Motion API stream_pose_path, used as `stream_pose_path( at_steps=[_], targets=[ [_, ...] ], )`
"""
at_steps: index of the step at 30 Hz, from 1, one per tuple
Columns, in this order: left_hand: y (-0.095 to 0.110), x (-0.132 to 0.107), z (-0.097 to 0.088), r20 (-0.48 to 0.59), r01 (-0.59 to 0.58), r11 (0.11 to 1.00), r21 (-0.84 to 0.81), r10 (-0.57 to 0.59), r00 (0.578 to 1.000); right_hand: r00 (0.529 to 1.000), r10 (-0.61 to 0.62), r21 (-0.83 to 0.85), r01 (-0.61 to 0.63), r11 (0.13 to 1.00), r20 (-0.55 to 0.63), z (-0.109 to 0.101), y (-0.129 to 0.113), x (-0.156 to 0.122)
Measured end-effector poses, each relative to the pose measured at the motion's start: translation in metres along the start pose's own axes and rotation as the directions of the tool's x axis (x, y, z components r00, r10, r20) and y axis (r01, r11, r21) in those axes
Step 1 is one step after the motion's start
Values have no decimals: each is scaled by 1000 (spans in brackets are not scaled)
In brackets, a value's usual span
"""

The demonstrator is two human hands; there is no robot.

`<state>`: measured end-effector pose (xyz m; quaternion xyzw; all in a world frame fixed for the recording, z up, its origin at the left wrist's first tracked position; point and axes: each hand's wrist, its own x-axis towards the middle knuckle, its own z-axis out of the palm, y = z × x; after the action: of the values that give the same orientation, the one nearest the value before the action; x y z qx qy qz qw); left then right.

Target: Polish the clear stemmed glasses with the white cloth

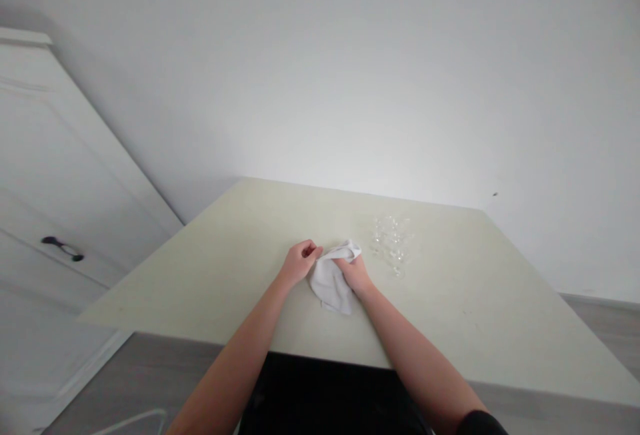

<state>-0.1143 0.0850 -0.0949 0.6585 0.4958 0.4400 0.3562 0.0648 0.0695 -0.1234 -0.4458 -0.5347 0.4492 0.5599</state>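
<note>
A pale grey-white cloth (332, 285) hangs in folds over the middle of the table, its lower corner draping towards me. My right hand (356, 274) is closed around it from the right, fingers partly covered by the folds. At the cloth's left edge, my left hand (301, 260) is curled with thumb and forefinger pinched together. Whatever those fingers hold, if anything, is too small or hidden to make out. Several small clear glass pieces (393, 242) stand grouped just beyond and right of my right hand; their exact shape is hard to see.
The pale table (475, 302) reaches back to a plain white wall (350, 75). A white cabinet (60, 175) with a dark handle (63, 248) stands at the left. Grey floor (165, 368) shows below the table's front edge.
</note>
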Motion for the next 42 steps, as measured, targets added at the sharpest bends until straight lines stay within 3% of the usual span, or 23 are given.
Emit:
stream_pose_path(
  at_steps=[42],
  targets=[
    [4,-1,1,2,35,999,2,-35,999,1000,6,-21,-6,1000,-18,0,0,0]
  ],
)
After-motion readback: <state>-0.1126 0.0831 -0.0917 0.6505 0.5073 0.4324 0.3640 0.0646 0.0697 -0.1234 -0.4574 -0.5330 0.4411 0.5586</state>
